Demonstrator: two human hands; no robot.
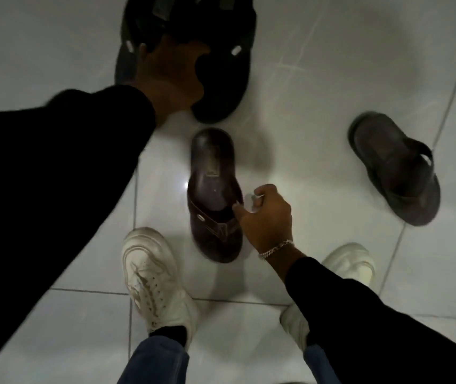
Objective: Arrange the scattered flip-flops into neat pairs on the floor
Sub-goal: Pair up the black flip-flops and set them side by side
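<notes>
Brown flip-flop (214,195) lies on the white tiles (318,79); the right hand (265,217) pinches its strap, apparently to lift it toward its mate (395,167), well right. Beyond, the left hand (168,76) closes on the black sandals (221,87), probably gripping.

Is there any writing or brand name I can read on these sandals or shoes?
None can be read.
Brown flip-flop in the middle: a small stamped mark on the footbed, too blurred to read.
Brown flip-flop on the right: faint footbed mark, unreadable.
Black sandals: white tabs, no text visible.
White sneakers: no text visible.
</notes>
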